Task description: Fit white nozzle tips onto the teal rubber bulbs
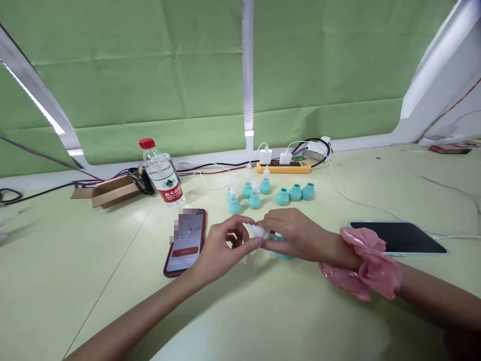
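Note:
My left hand (227, 244) and my right hand (291, 233) meet over the table, fingers closed on a small white nozzle tip (257, 230) between them. Beneath my right hand part of a teal rubber bulb (286, 255) shows; my fingers hide most of it. Small clear pieces (271, 254) lie by it, partly covered. Beyond my hands stand several teal bulbs fitted with white tips, one of them a front bulb (234, 206). To their right are three teal bulbs with open tops, such as the middle one (295, 192).
Left of my hands lies a phone (188, 240) in a red case, behind it a water bottle (163, 175) and a cardboard box (118, 188). A yellow power strip (283, 168) with chargers sits at the back. A dark-screened tablet (398, 237) and white cables are at right.

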Motion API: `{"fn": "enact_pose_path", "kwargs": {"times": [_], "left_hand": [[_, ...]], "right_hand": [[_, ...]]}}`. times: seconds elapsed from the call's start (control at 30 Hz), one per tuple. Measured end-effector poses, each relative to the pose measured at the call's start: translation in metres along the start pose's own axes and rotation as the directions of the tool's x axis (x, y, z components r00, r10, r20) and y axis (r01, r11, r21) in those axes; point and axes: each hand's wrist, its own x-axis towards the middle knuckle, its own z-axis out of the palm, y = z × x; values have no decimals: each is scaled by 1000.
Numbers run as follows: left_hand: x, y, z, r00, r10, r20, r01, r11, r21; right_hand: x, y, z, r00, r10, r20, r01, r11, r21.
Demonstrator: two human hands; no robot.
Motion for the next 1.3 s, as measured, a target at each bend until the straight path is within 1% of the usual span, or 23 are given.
{"fn": "enact_pose_path", "kwargs": {"times": [0.07, 0.17, 0.27, 0.33, 0.37, 0.43, 0.47, 0.5, 0.53, 0.57, 0.6, 0.67, 0.73, 0.77, 0.8, 0.87, 0.93, 1.0, 1.07, 1.13, 1.2, 1.3], "left_hand": [[-2, 1, 3, 999, -39, 38, 40, 999, -23], [-3, 5, 4, 999, -45, 28, 48, 993, -109], [0, 9, -1, 998, -52, -28, 44, 970, -239], [4, 7, -6, 995, -46, -84, 23, 968, -251], [6, 5, -8, 993, -29, -113, 3, 975, -221], [8, -4, -11, 978, 53, -203, -68, 996, -66], [8, -9, -11, 960, 126, -252, -116, 992, 53], [8, -15, -11, 935, 210, -286, -161, 969, 185], [7, -19, -11, 912, 291, -290, -199, 930, 308], [7, -23, -10, 897, 357, -259, -231, 881, 413], [6, -27, -8, 896, 397, -201, -257, 830, 495], [5, -33, -4, 914, 403, -43, -295, 734, 612], [4, -39, 1, 934, 342, 103, -313, 646, 696], [4, -42, 3, 943, 296, 154, -312, 615, 724], [5, -45, 5, 949, 250, 194, -308, 595, 742], [5, -48, 6, 952, 189, 241, -306, 588, 748], [5, -47, 5, 952, 203, 231, -307, 613, 728], [4, -43, 2, 949, 282, 145, -301, 660, 688], [4, -37, -2, 924, 382, 30, -309, 696, 648], [4, -32, -5, 880, 473, -33, -348, 692, 632], [5, -30, -7, 843, 538, -18, -401, 650, 646], [6, -30, -6, 819, 570, 65, -452, 571, 685]], "right_hand": [[-1, -4, 2, 1000, -17, 20, 17, 1000, 1], [-1, -4, 1, 998, 47, 51, -53, 992, 111], [2, -1, -5, 988, 129, 90, -150, 945, 289], [3, 2, -7, 971, 165, 172, -220, 899, 379], [4, 4, -7, 958, 179, 225, -258, 880, 398], [3, 5, -3, 929, 230, 291, -326, 879, 347], [2, 5, -1, 920, 271, 285, -350, 894, 280], [2, 5, 2, 916, 309, 257, -364, 910, 201], [1, 5, 4, 915, 338, 220, -370, 920, 125], [0, 4, 6, 917, 355, 183, -370, 927, 61], [0, 4, 7, 921, 355, 157, -362, 932, 14], [0, 3, 5, 931, 339, 137, -336, 941, -41], [0, 1, 1, 937, 318, 147, -310, 948, -74], [1, 1, -1, 939, 302, 163, -292, 953, -80], [1, 0, -3, 942, 280, 182, -270, 959, -82], [1, 0, -4, 952, 227, 204, -214, 973, -86], [1, 1, -2, 965, 187, 182, -170, 980, -102], [0, 3, 1, 975, 178, 134, -163, 980, -113], [-1, 4, 3, 977, 190, 92, -181, 979, -97], [-2, 4, 4, 976, 206, 67, -201, 977, -70], [-3, 3, 4, 976, 208, 60, -205, 978, -48], [-3, -1, 3, 977, 204, 62, -203, 979, -27]]}}
